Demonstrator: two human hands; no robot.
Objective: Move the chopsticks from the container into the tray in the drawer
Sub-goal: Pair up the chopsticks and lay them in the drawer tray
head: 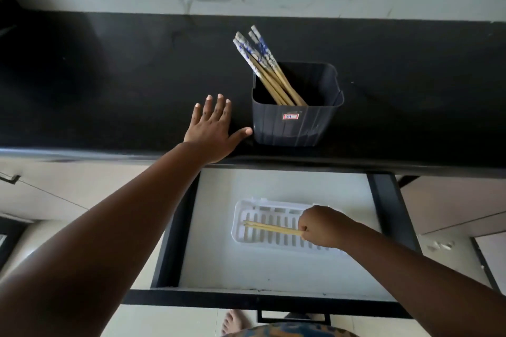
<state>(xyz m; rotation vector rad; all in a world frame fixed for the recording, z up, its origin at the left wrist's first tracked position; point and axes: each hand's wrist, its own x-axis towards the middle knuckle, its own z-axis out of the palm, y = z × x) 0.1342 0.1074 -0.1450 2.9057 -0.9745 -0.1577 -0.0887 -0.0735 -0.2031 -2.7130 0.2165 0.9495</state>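
Note:
A dark grey plastic container (293, 123) stands on the black countertop. Several bamboo chopsticks (262, 63) with blue-and-white tops lean out of it to the upper left. My left hand (212, 128) lies flat on the counter with fingers spread, its thumb tip touching the container's lower left side. Below, in the open drawer, sits a white slotted tray (246, 213). My right hand (323, 227) grips a pair of chopsticks (271, 227) by one end. They lie low across the tray, tips pointing left.
The drawer (273, 189) has black side walls and a pale floor, with a black handle at its front. The black countertop (109, 76) runs left to right under a marble wall. Pale cabinet fronts flank the drawer. A bare foot shows on the floor below.

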